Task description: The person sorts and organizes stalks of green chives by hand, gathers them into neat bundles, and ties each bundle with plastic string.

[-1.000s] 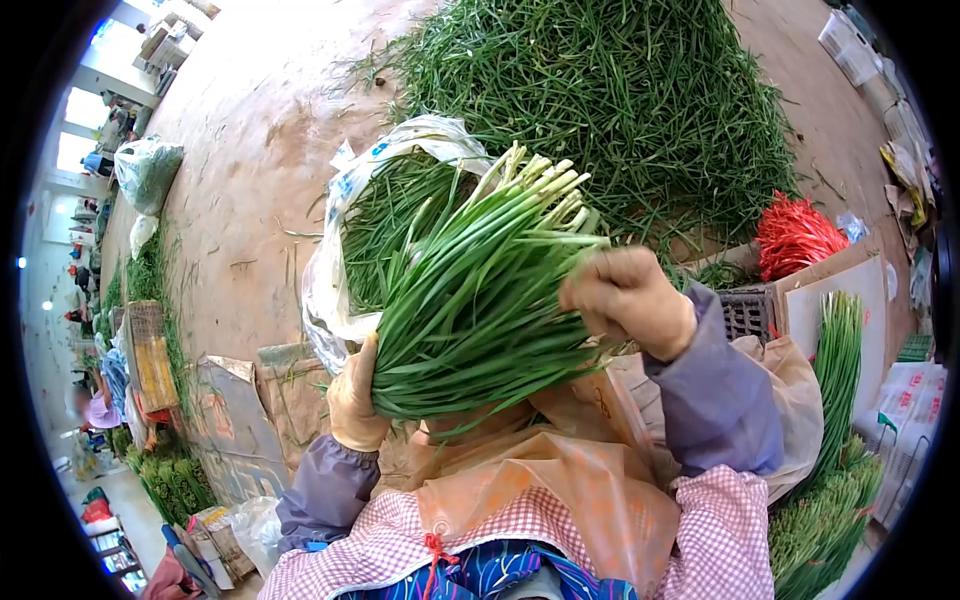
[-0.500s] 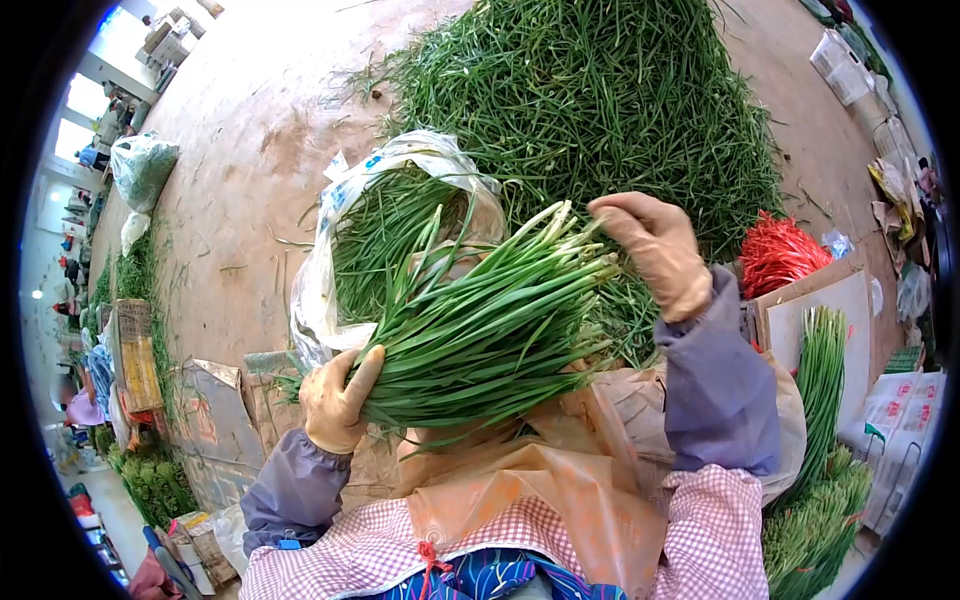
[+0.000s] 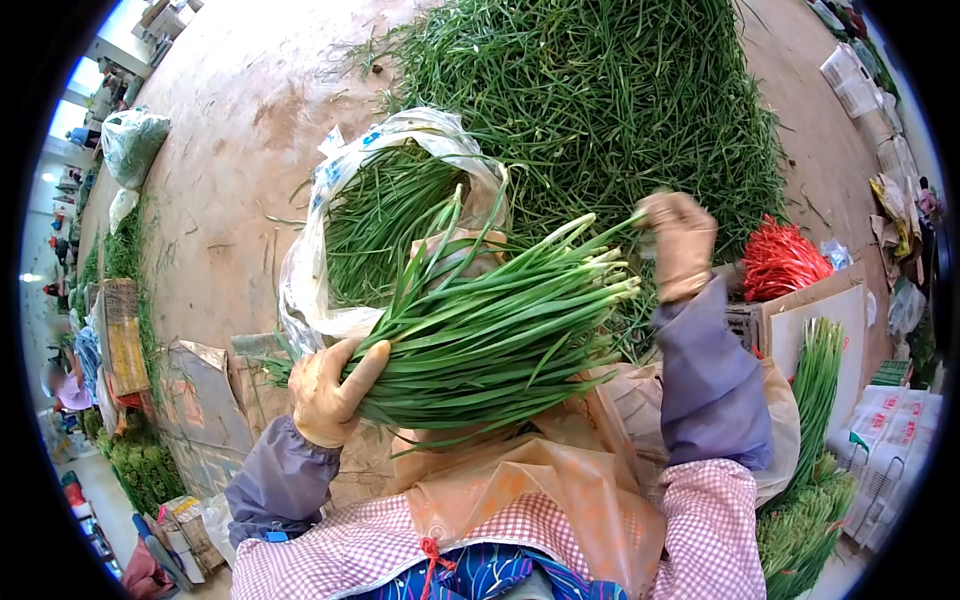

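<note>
A thick bunch of garlic chives lies across my lap, pale cut ends to the right and leaf tips to the left. My left hand, in a tan glove, is closed around its leafy end with the thumb on top. My gloved right hand is raised beyond the pale ends, slightly blurred. Its fingers pinch the end of a single chive stalk that sticks out of the bunch. Just past the bunch, an open white plastic bag holds more loose chives.
A large heap of loose chives covers the floor ahead. Right of it sit red ties beside a cardboard-edged board. Bundled chives stand at my right. A filled bag rests far left.
My right hand has moved slightly right, its fingers now curled on a stalk drawn partly out of the bunch. My left hand still grips the bunch. The view has shifted slightly.
</note>
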`<act>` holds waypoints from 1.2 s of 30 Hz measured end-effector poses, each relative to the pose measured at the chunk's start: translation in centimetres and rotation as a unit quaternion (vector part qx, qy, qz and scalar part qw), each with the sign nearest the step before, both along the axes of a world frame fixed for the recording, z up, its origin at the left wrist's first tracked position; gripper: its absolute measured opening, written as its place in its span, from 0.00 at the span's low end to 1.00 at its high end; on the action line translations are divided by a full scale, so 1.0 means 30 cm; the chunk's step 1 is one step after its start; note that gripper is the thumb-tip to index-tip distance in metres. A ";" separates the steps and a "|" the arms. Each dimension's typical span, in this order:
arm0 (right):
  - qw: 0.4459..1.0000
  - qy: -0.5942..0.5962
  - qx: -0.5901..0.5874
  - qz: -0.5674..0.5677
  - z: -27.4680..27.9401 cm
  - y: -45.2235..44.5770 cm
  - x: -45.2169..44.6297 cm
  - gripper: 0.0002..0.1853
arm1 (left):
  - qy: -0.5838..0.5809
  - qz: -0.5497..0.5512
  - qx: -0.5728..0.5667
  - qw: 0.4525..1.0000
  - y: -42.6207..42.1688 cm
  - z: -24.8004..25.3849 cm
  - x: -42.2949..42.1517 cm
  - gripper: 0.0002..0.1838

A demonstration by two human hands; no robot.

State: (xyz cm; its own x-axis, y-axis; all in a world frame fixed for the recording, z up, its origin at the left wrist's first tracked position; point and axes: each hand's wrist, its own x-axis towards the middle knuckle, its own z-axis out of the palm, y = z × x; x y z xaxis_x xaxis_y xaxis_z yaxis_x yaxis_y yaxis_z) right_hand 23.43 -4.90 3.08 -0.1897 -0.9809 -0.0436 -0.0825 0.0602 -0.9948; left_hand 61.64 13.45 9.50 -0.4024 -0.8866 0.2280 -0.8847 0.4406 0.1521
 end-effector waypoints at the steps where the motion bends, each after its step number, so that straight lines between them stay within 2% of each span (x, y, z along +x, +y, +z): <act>1: 0.985 -0.032 -0.166 -0.044 -0.112 -0.079 -0.120 0.05 | 0.004 -0.001 -0.001 1.000 0.001 -0.001 0.000 0.34; 2: 0.973 -0.088 -0.126 -0.172 -0.146 -0.140 -0.242 0.04 | 0.008 -0.001 -0.001 1.000 0.003 -0.001 0.000 0.34; 3: 0.963 0.048 -0.102 -0.247 -0.196 -0.195 -0.373 0.04 | 0.003 -0.003 0.000 1.000 0.006 0.002 -0.001 0.33; 4: 0.921 0.333 0.020 -0.199 -0.199 -0.221 -0.471 0.09 | -0.002 -0.005 0.000 1.000 0.006 0.009 -0.002 0.33; 6: 0.812 0.573 -0.085 -0.071 -0.298 -0.246 -0.514 0.25 | -0.005 -0.007 -0.005 1.000 -0.008 0.016 -0.003 0.32; 8: 0.925 0.368 -0.072 0.066 -0.038 -0.220 -0.215 0.34 | 0.000 -0.011 -0.005 1.000 -0.017 0.016 -0.009 0.31; 9: 0.955 0.255 -0.008 0.148 0.081 -0.210 -0.089 0.38 | 0.000 -0.012 -0.013 1.000 -0.024 0.020 -0.017 0.31; 11: 0.918 0.188 -0.045 0.345 0.122 -0.233 0.078 0.45 | -0.027 -0.015 -0.020 0.999 -0.027 0.022 -0.019 0.30; 13: 0.833 0.272 0.020 0.481 0.172 -0.216 0.223 0.47 | -0.039 -0.014 -0.029 0.999 -0.029 0.021 -0.023 0.29; 14: 0.799 0.292 -0.023 0.526 0.113 -0.237 0.258 0.44 | -0.041 -0.018 -0.028 0.999 -0.031 0.023 -0.022 0.29; 16: 0.746 0.281 -0.222 0.561 -0.120 -0.272 0.287 0.29 | -0.044 -0.021 -0.023 0.999 -0.031 0.026 -0.014 0.29; 18: 0.696 0.435 -0.212 0.530 -0.081 -0.234 0.299 0.12 | -0.048 -0.023 -0.021 0.998 -0.033 0.027 -0.004 0.29; 19: 0.720 0.409 -0.227 0.512 -0.082 -0.226 0.269 0.06 | -0.044 -0.025 -0.018 0.999 -0.033 0.024 0.000 0.29; 20: 0.724 0.443 -0.219 0.482 -0.099 -0.231 0.223 0.05 | -0.040 -0.028 -0.016 0.999 -0.036 0.020 0.002 0.29; 22: 0.726 0.546 -0.061 0.414 -0.081 -0.262 0.151 0.05 | -0.032 -0.031 -0.017 0.999 -0.047 0.017 0.002 0.29; 23: 0.690 0.626 0.014 0.364 -0.118 -0.305 0.092 0.09 | -0.029 -0.033 -0.018 0.999 -0.050 0.017 0.000 0.29; 25: 0.728 0.587 0.174 0.309 -0.115 -0.345 0.033 0.10 | -0.040 -0.041 -0.028 0.998 -0.051 0.017 0.004 0.29; 30: 0.789 0.407 0.130 0.441 -0.055 -0.314 0.012 0.36 | -0.043 -0.045 -0.016 0.998 -0.053 0.023 0.006 0.29; 32: 0.763 0.172 0.251 0.570 0.042 -0.267 0.150 0.38 | -0.053 -0.050 -0.021 0.997 -0.057 0.023 0.002 0.29; 34: 0.707 0.174 0.185 0.660 0.014 -0.224 0.234 0.29 | -0.054 -0.052 -0.013 0.997 -0.066 0.041 -0.009 0.29; 36: 0.708 0.123 0.254 0.647 -0.053 -0.195 0.273 0.18 | -0.060 -0.054 -0.014 0.997 -0.070 0.053 -0.010 0.29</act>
State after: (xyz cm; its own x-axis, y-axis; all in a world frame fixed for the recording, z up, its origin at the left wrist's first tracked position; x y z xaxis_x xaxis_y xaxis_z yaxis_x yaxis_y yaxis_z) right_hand 31.62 -10.75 1.48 0.7909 -0.2099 -0.5749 -0.5626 0.1205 -0.8179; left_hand 61.33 11.34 11.09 -0.5210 -0.8308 0.1957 -0.8430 0.5368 0.0347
